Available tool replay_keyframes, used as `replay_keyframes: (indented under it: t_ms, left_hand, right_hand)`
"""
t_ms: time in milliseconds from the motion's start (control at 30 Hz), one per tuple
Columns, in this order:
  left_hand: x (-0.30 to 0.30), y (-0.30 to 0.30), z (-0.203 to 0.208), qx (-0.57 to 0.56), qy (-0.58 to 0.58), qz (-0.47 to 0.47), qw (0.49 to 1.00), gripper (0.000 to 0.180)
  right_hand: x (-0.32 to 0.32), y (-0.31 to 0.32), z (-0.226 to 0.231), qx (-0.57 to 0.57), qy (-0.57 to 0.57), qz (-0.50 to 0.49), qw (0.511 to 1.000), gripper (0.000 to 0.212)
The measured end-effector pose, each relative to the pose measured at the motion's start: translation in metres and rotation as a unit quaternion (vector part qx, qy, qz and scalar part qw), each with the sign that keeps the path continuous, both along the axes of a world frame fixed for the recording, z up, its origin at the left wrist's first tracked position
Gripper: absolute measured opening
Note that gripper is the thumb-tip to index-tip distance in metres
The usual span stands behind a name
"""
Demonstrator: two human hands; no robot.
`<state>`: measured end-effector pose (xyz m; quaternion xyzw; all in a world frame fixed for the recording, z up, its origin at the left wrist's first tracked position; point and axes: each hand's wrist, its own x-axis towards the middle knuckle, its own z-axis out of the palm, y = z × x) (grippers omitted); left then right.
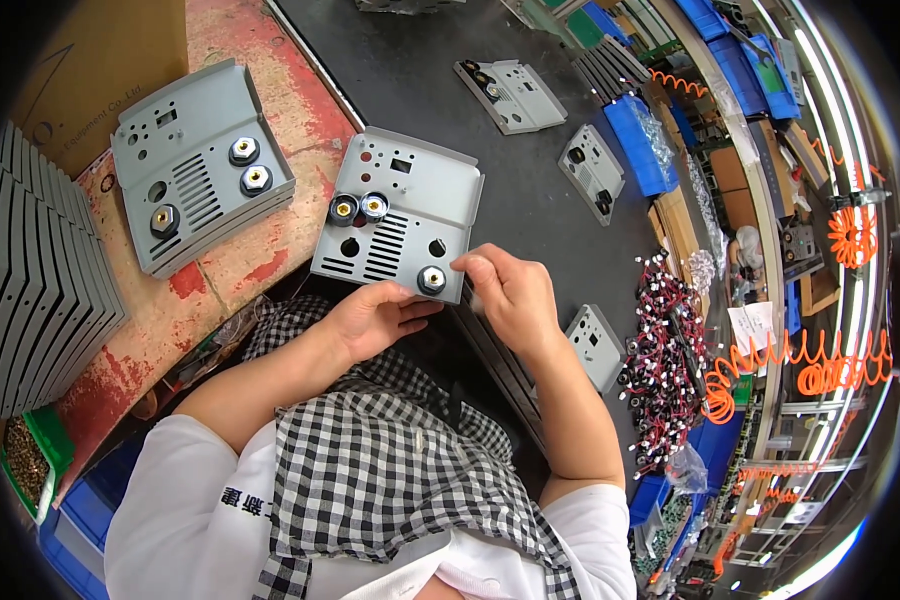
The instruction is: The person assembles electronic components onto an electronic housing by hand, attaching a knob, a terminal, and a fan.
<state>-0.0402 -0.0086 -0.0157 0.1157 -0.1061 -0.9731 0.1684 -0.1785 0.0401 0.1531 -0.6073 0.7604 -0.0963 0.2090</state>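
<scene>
A grey bent sheet-metal panel (420, 190) with slots and round holes lies before me, across the edge of the dark bench. Two round black-and-silver fittings with brass centres (358, 208) sit side by side on its left part, and one silver fitting (431, 280) stands at its lower right corner. My left hand (370, 318) grips the panel's near edge, its thumb at the edge and its fingers below. My right hand (515, 298) is closed beside the panel's right edge, thumb and forefinger pressed together near the corner fitting; what they hold, if anything, is hidden.
On the left, a stack of panels (200, 160) carries three hex fittings on top, near more stacked grey plates (40, 270). Further panels (515, 95) lie on the dark bench (530, 200). Blue bins (642, 145) and a heap of red-black wire leads (665, 370) line the right.
</scene>
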Motion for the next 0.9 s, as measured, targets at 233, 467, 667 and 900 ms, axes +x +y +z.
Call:
replay_keyframes:
  t_ms: [233,467,667,900]
  left_hand:
    - [-0.001,-0.002,-0.006,-0.002,0.020,-0.009,1.000,0.038]
    - [0.005,-0.001,-0.002,-0.056,0.016,-0.045,0.997,0.039]
    - [0.030,0.003,0.019,-0.323,-0.095,-0.062,0.940,0.032]
    - [0.043,-0.014,0.088,-0.651,-0.203,0.349,0.643,0.014]
  right_hand:
    - [0.000,-0.018,-0.019,-0.053,-0.004,0.006,0.999,0.027]
    - [0.035,-0.069,-0.053,-0.129,0.098,0.089,0.983,0.054]
    - [0.025,-0.062,-0.063,-0.166,0.030,0.073,0.983,0.048]
    - [-0.001,0.003,-0.027,-0.007,-0.536,0.027,0.844,0.047]
